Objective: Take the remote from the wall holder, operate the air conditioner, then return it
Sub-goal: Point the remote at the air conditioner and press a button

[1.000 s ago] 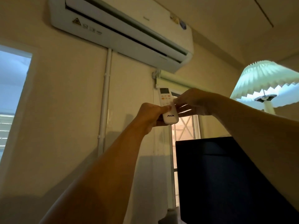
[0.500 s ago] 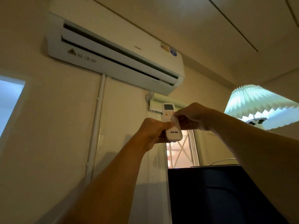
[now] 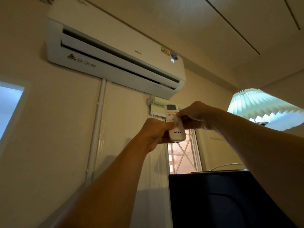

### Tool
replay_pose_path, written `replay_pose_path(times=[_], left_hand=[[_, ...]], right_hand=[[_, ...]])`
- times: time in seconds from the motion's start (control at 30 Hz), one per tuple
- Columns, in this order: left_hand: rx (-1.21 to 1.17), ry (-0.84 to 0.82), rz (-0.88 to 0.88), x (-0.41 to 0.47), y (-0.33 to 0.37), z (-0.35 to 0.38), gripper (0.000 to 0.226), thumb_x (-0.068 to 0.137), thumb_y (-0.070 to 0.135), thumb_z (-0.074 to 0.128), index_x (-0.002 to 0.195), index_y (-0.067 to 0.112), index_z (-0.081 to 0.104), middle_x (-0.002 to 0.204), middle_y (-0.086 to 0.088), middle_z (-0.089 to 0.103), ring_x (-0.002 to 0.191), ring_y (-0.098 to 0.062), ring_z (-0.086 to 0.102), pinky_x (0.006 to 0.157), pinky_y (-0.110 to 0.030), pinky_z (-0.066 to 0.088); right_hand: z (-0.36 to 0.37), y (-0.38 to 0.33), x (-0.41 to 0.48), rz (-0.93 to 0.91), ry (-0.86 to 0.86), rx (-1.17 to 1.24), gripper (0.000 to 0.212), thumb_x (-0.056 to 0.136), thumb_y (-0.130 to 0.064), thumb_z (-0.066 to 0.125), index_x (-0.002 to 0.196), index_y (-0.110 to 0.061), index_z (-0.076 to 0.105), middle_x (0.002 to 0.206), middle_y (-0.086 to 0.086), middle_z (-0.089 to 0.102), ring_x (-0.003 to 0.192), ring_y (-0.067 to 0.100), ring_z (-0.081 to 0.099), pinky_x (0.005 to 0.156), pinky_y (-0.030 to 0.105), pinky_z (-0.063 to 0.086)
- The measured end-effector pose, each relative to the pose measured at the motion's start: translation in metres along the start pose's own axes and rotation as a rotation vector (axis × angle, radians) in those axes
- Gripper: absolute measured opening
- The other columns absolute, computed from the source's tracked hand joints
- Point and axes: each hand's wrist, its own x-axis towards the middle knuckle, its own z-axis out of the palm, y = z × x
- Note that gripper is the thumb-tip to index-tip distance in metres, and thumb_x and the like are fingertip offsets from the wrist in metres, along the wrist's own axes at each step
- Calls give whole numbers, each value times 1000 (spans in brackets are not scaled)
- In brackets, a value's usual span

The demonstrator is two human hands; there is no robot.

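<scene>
A white remote (image 3: 176, 134) marked AUX is held upright in front of me, its small screen on top and orange buttons below. My left hand (image 3: 156, 131) grips its lower half, thumb lying across the front. My right hand (image 3: 195, 115) comes in from the right, a fingertip resting on the buttons in the middle of the remote. High on the wall above hangs the white air conditioner (image 3: 115, 63), its front flap slightly apart with a dark slot showing. No wall holder is in view.
A white pipe (image 3: 98, 129) runs down the wall from the unit. A rolled blind (image 3: 158, 107) tops a narrow window (image 3: 182, 155). A lit pleated lamp shade (image 3: 263, 107) hangs at right. A dark screen (image 3: 222, 199) stands low right.
My view has tilted upward, so the air conditioner sits lower in frame and more ceiling shows. Both hands keep the same hold on the remote, pointed at the unit.
</scene>
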Motion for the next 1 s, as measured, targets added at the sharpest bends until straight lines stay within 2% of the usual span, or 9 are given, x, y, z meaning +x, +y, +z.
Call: replay_pose_path(times=[0.17,0.37,0.53,0.63,0.83,0.9,1.0], left_hand=[[24,-10,13,-2,4,-1,13,80,20,70,85,18,59,77,-3,73,64,-19,73,52,-30,60],[24,-3,7,-5,4,0,13,80,20,71,84,19,59,65,3,75,63,-19,73,49,-29,58],[28,13,-12,-9,2,-1,14,80,20,71,85,19,58,73,0,73,62,-17,73,48,-28,58],[49,27,-27,-14,-3,-3,14,80,20,71,83,18,58,71,1,72,59,-16,72,46,-28,57],[222,82,-29,-28,-20,-20,16,77,23,74,81,13,62,79,-1,71,62,-14,72,50,-29,60],[295,96,-27,-37,-28,-29,16,77,25,74,82,14,62,80,2,70,62,-12,71,49,-27,59],[396,123,-5,-52,-41,-43,14,77,26,73,82,19,62,91,-2,70,59,-6,69,47,-21,57]], right_hand=[[1,-4,-4,-10,4,-17,8,87,-12,62,86,-4,62,82,13,72,66,22,72,48,28,58],[0,-5,-7,-13,0,-31,7,87,-12,63,86,-5,62,83,13,72,66,22,72,49,28,59],[2,-2,-8,-11,-14,-21,9,86,-11,63,89,-3,63,82,13,72,63,22,73,46,28,58],[7,2,-9,-3,-26,-41,9,86,-12,63,88,-4,63,82,13,73,63,22,73,47,29,59],[29,9,-7,-14,-46,-93,20,86,-23,63,94,-4,63,88,14,72,69,25,73,51,30,59],[40,10,-5,-37,-34,-98,26,86,-28,63,96,-4,63,91,14,71,73,26,72,51,30,58],[61,10,-3,-57,29,-82,35,82,-36,67,93,-3,63,88,16,71,68,26,72,50,29,58]])
